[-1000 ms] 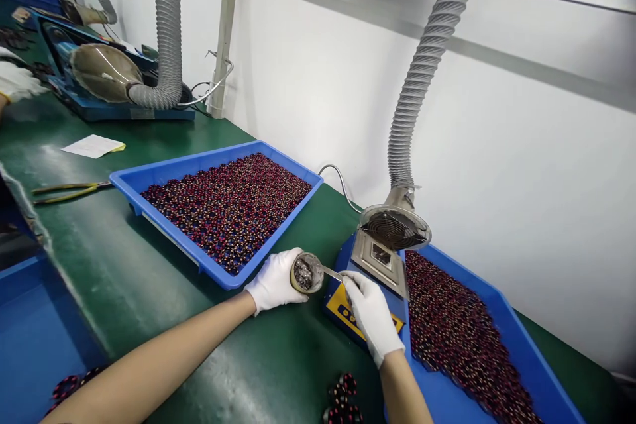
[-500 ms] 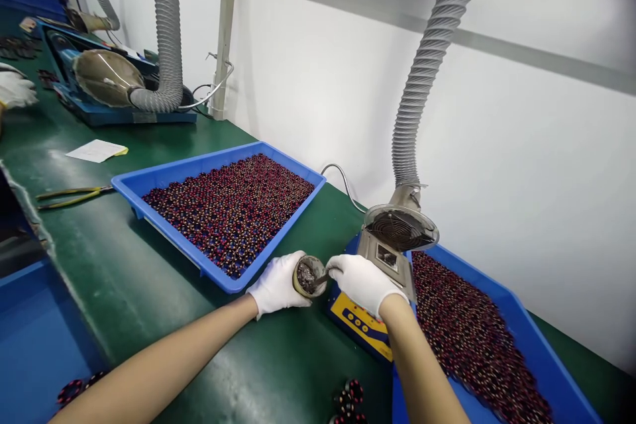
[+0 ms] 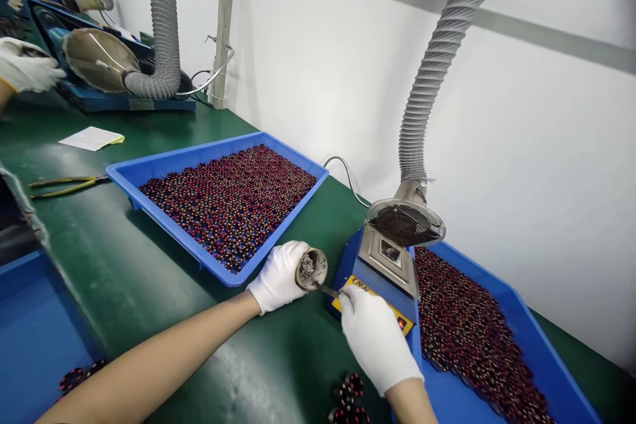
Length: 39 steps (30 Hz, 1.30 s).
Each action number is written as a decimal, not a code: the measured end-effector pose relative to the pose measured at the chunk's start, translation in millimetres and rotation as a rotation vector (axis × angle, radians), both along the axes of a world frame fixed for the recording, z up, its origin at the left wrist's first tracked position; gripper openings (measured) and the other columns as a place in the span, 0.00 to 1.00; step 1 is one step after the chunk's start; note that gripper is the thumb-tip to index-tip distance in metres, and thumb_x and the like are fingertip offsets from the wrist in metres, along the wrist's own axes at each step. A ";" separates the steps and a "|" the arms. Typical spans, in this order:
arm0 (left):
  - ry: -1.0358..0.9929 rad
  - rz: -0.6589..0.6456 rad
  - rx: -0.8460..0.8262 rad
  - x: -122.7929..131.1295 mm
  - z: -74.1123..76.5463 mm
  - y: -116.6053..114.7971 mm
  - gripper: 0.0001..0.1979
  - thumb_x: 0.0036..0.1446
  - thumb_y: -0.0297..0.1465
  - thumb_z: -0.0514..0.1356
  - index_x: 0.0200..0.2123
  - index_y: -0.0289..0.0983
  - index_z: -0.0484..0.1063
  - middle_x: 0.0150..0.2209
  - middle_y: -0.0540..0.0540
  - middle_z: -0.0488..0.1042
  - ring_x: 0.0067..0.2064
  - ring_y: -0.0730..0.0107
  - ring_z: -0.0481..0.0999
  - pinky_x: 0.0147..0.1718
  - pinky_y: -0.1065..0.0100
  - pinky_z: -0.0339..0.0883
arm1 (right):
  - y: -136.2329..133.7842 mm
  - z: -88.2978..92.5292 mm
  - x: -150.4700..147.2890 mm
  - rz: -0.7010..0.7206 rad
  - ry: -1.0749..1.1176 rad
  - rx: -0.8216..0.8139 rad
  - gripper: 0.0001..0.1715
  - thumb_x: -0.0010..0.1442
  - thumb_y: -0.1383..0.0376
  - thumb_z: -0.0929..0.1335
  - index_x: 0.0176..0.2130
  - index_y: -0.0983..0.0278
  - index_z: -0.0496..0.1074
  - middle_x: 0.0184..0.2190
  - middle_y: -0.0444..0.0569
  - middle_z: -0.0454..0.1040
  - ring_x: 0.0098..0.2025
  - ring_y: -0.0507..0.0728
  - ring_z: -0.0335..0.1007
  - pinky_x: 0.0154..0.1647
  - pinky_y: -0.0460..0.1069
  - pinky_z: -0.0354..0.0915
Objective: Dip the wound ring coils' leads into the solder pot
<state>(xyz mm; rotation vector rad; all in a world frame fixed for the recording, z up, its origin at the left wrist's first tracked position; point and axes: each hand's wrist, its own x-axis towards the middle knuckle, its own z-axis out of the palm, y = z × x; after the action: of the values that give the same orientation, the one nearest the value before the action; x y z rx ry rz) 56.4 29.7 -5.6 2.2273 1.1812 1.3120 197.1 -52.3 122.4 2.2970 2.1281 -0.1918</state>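
Observation:
My left hand (image 3: 281,276), in a white glove, is closed round a small cup (image 3: 318,266) tilted toward me. Dark grey, shiny matter clings to the inside of the cup. My right hand (image 3: 375,334), gloved as well, grips a thin flat metal scraper (image 3: 328,290), whose tip reaches the cup's lower rim. Just beyond my right hand stands a blue and yellow machine (image 3: 370,258) with a square metal top plate and a dark window in it. Its yellow panel is partly hidden by my right hand.
A blue tray (image 3: 181,225) of small black-and-red rings lies behind my left hand, another blue tray (image 3: 539,338) at right. A grey extraction hose (image 3: 432,79) hangs over the machine. Pliers (image 3: 67,185) and paper (image 3: 92,138) lie left. A co-worker's gloved hand (image 3: 27,66) is far left.
My right hand has moved down and toward me, drawing the scraper from inside the cup to its rim. The cup is tilted more. The co-worker's hand has moved further into view.

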 end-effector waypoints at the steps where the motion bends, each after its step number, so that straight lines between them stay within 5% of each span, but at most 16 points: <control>1: 0.003 0.006 0.011 0.1 -0.9 0.0 0.25 0.57 0.47 0.57 0.51 0.36 0.65 0.48 0.41 0.69 0.48 0.57 0.70 0.48 0.51 0.64 | -2.3 -3.2 -4.3 -0.005 0.019 0.003 0.19 0.63 0.69 0.57 0.36 0.64 0.75 0.31 0.55 0.79 0.35 0.62 0.76 0.35 0.50 0.61; 7: 0.017 0.023 0.042 -0.4 -0.7 -0.2 0.29 0.54 0.50 0.58 0.51 0.35 0.64 0.47 0.40 0.70 0.47 0.57 0.71 0.46 0.51 0.66 | -1.0 -6.2 -16.9 -0.006 0.095 0.027 0.18 0.65 0.67 0.57 0.38 0.62 0.74 0.32 0.50 0.80 0.37 0.60 0.76 0.36 0.48 0.62; 12: -0.001 0.050 0.031 -0.3 -0.2 -0.2 0.28 0.55 0.48 0.59 0.52 0.35 0.64 0.48 0.39 0.69 0.48 0.56 0.70 0.47 0.51 0.66 | 0.8 3.1 -0.5 -0.101 0.040 0.062 0.19 0.65 0.67 0.56 0.43 0.66 0.74 0.37 0.58 0.79 0.39 0.65 0.76 0.38 0.52 0.63; 21: -0.055 0.021 -0.013 -0.8 0.0 -0.5 0.26 0.57 0.46 0.58 0.52 0.36 0.64 0.49 0.40 0.70 0.49 0.56 0.71 0.48 0.50 0.65 | -14.4 -16.2 -7.5 -0.049 0.120 0.046 0.20 0.66 0.66 0.56 0.43 0.64 0.74 0.35 0.53 0.80 0.38 0.61 0.76 0.39 0.50 0.64; 30: -0.053 -0.120 -0.105 -3.5 20.1 -7.2 0.28 0.43 0.40 0.69 0.47 0.37 0.68 0.45 0.41 0.73 0.45 0.58 0.74 0.46 0.54 0.68 | 14.6 -10.7 -3.2 0.028 0.068 0.085 0.19 0.66 0.67 0.56 0.44 0.61 0.73 0.35 0.53 0.79 0.40 0.61 0.75 0.39 0.50 0.64; 39: 0.001 -0.065 -0.247 -9.2 2.1 -0.2 0.25 0.56 0.40 0.62 0.54 0.36 0.64 0.45 0.42 0.74 0.44 0.60 0.76 0.41 0.56 0.72 | 24.3 -24.1 -13.6 -0.013 -0.086 0.168 0.27 0.65 0.61 0.59 0.61 0.63 0.58 0.45 0.60 0.72 0.34 0.63 0.76 0.32 0.52 0.66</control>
<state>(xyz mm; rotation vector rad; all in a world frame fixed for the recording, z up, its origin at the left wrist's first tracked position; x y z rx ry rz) 47.2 29.5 -3.5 2.0711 1.1896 1.0764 183.5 -28.0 98.3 2.3590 2.1640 0.0884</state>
